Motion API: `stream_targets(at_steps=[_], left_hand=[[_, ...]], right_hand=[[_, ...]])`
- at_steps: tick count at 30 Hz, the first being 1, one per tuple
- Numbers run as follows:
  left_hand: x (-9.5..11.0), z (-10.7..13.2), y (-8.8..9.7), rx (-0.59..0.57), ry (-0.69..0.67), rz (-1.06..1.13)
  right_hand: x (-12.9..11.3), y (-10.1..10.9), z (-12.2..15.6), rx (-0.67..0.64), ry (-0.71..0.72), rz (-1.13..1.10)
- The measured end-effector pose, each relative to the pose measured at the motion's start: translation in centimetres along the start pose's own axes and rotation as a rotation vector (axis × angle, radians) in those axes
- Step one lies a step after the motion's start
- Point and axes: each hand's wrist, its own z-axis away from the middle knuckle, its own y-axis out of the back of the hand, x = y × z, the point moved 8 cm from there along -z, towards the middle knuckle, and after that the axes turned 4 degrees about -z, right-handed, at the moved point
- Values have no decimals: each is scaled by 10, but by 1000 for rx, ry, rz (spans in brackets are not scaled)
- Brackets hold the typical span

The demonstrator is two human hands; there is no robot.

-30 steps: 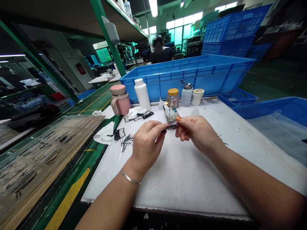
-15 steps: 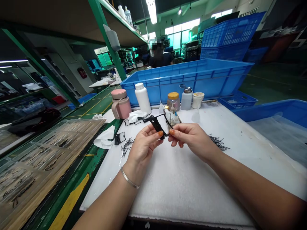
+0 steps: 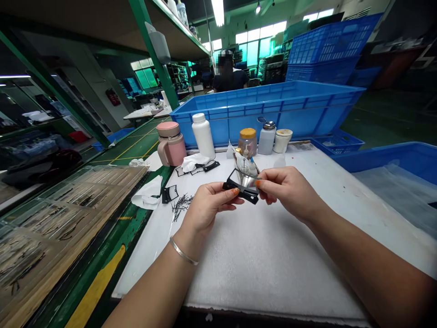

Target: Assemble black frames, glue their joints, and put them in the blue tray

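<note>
Black frame with clear window [image 3: 243, 193] is held above the white table [image 3: 273, 269], pinched at its edges by the left hand [image 3: 211, 207] and the right hand [image 3: 285, 189], both almost closed. Behind this frame stand a glass jar [image 3: 247, 145], a white bottle [image 3: 203, 135] and a pink mug [image 3: 170, 145]; to its left lie thin black strips [image 3: 180, 206] and a white cloth [image 3: 146, 193].
</note>
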Motion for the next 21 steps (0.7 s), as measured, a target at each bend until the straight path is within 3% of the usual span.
stream_targets(at_steps=[8, 13, 15, 19, 21], left_hand=[[8, 2, -4, -53, -64, -87], [11, 2, -2, -22, -101, -106], [11, 3, 0, 9, -121, -90], [14, 4, 6, 68, -158, -27], [15, 4, 8, 88, -159, 5]], right_hand=[[-6, 3, 2, -16, 54, 138], [-11, 4, 2, -21, 85, 87], [-15, 21, 0, 93, 151, 36], [-8, 95, 4, 609, 244, -22], [7, 120, 0, 691, 199, 39]])
